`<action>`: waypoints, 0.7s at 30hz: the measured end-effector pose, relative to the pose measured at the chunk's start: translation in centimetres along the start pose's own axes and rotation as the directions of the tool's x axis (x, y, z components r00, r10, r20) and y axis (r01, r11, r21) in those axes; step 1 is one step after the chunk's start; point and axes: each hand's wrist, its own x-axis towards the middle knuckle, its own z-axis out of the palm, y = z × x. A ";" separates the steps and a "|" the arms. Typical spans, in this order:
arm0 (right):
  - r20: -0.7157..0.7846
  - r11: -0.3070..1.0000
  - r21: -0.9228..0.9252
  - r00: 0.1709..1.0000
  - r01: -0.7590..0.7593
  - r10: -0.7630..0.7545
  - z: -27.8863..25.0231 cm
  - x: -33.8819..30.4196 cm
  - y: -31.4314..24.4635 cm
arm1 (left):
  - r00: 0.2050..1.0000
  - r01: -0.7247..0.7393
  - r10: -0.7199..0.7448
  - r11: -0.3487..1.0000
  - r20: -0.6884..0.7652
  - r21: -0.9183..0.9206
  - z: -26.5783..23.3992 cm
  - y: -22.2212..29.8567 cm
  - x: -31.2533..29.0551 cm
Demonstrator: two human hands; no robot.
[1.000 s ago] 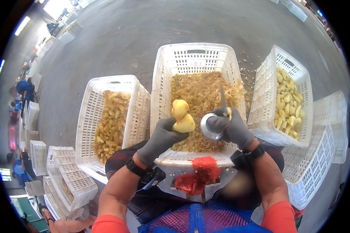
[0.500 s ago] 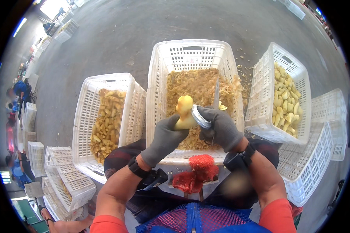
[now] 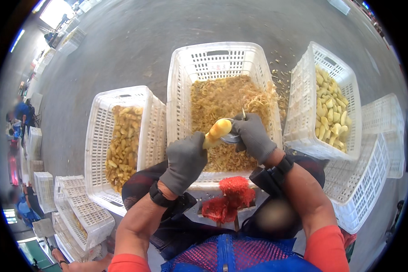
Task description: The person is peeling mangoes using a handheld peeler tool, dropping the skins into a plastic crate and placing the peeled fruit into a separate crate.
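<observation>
My left hand (image 3: 187, 159), in a grey glove, is wrapped round the lower end of a pale yellow, knobby root (image 3: 220, 129), which tilts up to the right above the middle crate. Closed in its own grey glove, my right hand (image 3: 255, 136) grips a knife whose narrow blade tip (image 3: 243, 114) pokes up past the fingers. A round silvery metal piece (image 3: 231, 138) sits against the root beside the right fingers; whether it belongs to the knife I cannot tell. Below both hands, the white middle crate (image 3: 176, 97) holds a thick layer of yellow-brown peelings (image 3: 220, 97).
At the left stands a white crate (image 3: 95, 149) of brownish-yellow roots; at the right, another crate (image 3: 300, 97) of paler, peeled-looking pieces. Stacked crates (image 3: 362, 179) stand at the lower right, more (image 3: 84, 204) at the lower left. A red mesh bundle (image 3: 235, 195) lies before my lap.
The root has tipped toward the right and its knobby end sits lower. My right hand has turned, so less of the blade shows. The view has shifted slightly.
</observation>
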 end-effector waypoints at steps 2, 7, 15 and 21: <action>-0.043 0.992 -0.112 0.997 0.066 -0.072 -0.1 0.3 -0.2 | 1.000 -0.018 0.018 1.000 0.006 0.000 0.0 -0.2 0.2; -0.083 0.974 -0.202 0.989 0.106 -0.125 -0.5 0.2 -1.0 | 0.999 -0.002 0.004 0.999 0.049 -0.047 0.2 -0.3 0.3; -0.132 0.970 -0.228 0.985 0.082 -0.114 -3.8 1.8 -2.5 | 0.924 0.365 -0.214 0.739 0.316 -0.566 -0.4 -2.3 -1.5; -0.122 0.991 -0.090 0.987 0.097 -0.108 -4.2 1.3 -1.0 | 0.894 0.448 -0.222 0.467 0.389 -0.763 -1.3 -1.4 0.1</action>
